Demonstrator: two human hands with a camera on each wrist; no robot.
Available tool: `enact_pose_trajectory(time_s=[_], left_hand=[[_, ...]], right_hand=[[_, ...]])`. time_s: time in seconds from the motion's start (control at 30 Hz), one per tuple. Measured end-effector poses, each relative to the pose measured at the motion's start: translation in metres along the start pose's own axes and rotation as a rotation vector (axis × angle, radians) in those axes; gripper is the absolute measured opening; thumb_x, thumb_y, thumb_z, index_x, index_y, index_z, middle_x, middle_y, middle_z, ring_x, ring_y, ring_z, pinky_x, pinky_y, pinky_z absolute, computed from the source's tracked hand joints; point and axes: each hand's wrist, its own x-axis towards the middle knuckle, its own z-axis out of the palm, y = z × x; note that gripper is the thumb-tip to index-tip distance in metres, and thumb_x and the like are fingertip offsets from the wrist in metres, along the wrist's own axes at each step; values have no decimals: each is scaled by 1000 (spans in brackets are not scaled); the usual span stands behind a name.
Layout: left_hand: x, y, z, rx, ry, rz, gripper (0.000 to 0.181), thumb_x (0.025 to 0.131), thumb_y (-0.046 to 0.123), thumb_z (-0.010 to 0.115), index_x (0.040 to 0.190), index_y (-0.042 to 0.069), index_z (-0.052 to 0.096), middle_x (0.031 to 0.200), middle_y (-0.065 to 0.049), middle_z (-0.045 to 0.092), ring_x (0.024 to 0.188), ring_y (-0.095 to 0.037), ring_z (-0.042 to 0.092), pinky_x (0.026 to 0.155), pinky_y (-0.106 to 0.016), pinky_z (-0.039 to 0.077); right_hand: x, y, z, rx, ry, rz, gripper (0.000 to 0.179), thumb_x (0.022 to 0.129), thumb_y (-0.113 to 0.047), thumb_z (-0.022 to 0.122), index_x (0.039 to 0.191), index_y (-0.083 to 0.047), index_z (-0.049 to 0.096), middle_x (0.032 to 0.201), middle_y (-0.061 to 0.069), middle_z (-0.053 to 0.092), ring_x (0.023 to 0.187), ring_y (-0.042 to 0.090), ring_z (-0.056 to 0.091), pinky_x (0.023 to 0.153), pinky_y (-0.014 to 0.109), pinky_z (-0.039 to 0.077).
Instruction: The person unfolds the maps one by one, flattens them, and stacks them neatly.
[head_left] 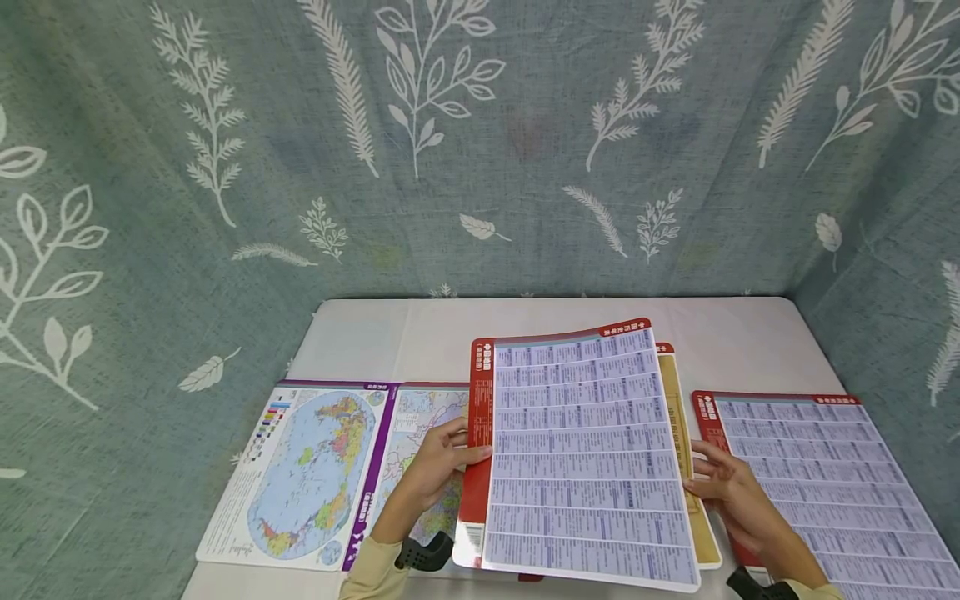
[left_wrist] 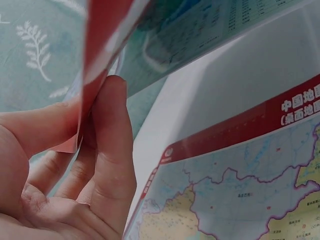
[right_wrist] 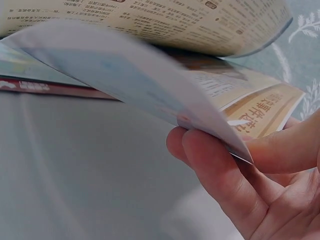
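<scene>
Grey-green curtain printed with white leaves hangs behind a white table in the head view. Before the person, a red-edged text sheet is raised over the tabletop, its left edge pinched by the left hand. Behind it, partly covered, a yellow sheet shows along the right, its edge pinched by the right hand. To the left lie a purple-banded world map and, beside it, a regional map partly hidden by the left hand and the raised sheet. Another red-edged sheet lies at the right, partly behind the right hand.

From the left wrist, thumb and index finger nip the red border narrowly; the regional map lies below, apart from the raised sheet.

From the right wrist, thumb and fingers grip a sheet's edge narrowly, the sheet bowing upward between there and its far end. Above it arches a text-covered surface; which sheet that belongs to cannot be told.
</scene>
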Motion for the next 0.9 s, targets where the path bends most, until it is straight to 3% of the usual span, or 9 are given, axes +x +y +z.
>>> enact_pose_trajectory(time_s=[0.3,0.63,0.9], left_hand=[[-1,-3,-3,21,2,-9,48,84,8,70,128,0,51,110,-17,66,87,-35,68,67,-49,55],[-4,-2,-5,24,5,-13,48,85,8,69,128,0,50,110,-17,66,87,-35,68,66,-49,55],[-7,-4,-10,22,-12,8,49,86,7,68,130,-3,48,110,-18,66,86,-33,68,66,-48,55]], right_hand=[[-4,0,-1,-20,70,55,49,88,11,52,117,-28,55,105,0,69,88,21,67,68,36,56],[-6,0,-1,-15,88,66,49,89,10,53,117,-30,56,105,1,69,89,23,68,70,38,56],[-6,3,-5,45,13,-14,54,89,15,46,120,-27,57,106,5,68,88,20,67,69,34,55]])
